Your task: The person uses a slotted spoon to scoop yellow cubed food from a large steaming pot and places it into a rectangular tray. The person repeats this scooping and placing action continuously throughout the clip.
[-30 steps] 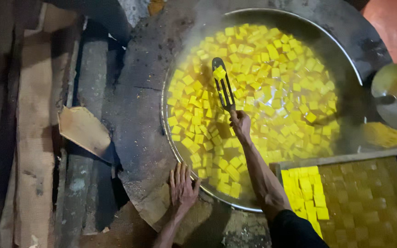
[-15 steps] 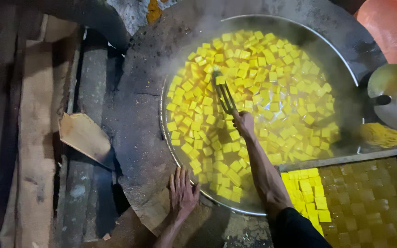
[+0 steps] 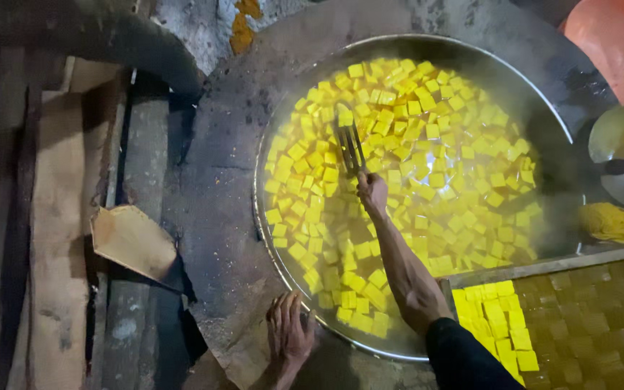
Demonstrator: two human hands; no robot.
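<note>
Big round metal wok (image 3: pixel 294 108) set in grey stone stove top (image 3: pixel 218 217), full of yellow cubes (image 3: pixel 442 166) floating in liquid. Wooden tray (image 3: pixel 543 267) w/ more yellow cubes at lower R, its edge over the wok rim. R hand (image 3: pixel 373 193) closed around dark slotted metal spatula (image 3: pixel 349 143), blade among cubes near wok centre-left. L hand (image 3: pixel 290 331) open, fingers spread flat on stove edge just outside wok rim.

Grey stone stove top (image 3: pixel 218 217) w/ big steel wok (image 3: pixel 269 238) set in.
</note>
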